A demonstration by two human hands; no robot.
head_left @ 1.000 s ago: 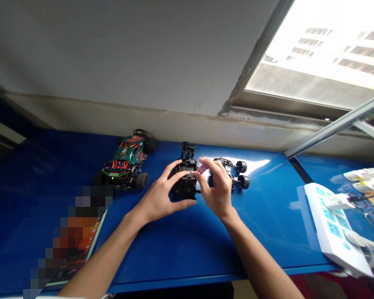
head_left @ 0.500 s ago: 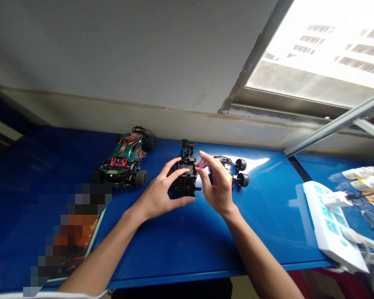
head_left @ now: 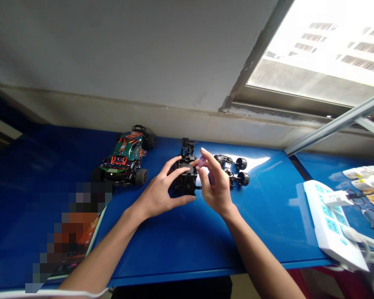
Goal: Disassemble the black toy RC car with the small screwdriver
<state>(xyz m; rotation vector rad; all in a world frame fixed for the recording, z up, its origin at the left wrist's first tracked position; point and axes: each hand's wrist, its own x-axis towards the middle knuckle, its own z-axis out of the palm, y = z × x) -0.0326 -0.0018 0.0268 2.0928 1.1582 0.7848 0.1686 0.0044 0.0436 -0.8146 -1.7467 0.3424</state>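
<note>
The left hand is spread across a black frame on the blue table. The right hand pinches a small purple piece near it, and a green toy car stands leftward.

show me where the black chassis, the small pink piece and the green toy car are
black chassis (head_left: 187, 181): head view, on its near section
small pink piece (head_left: 201, 161): head view, on its visible middle
green toy car (head_left: 127, 149): head view, on its body shell
</note>
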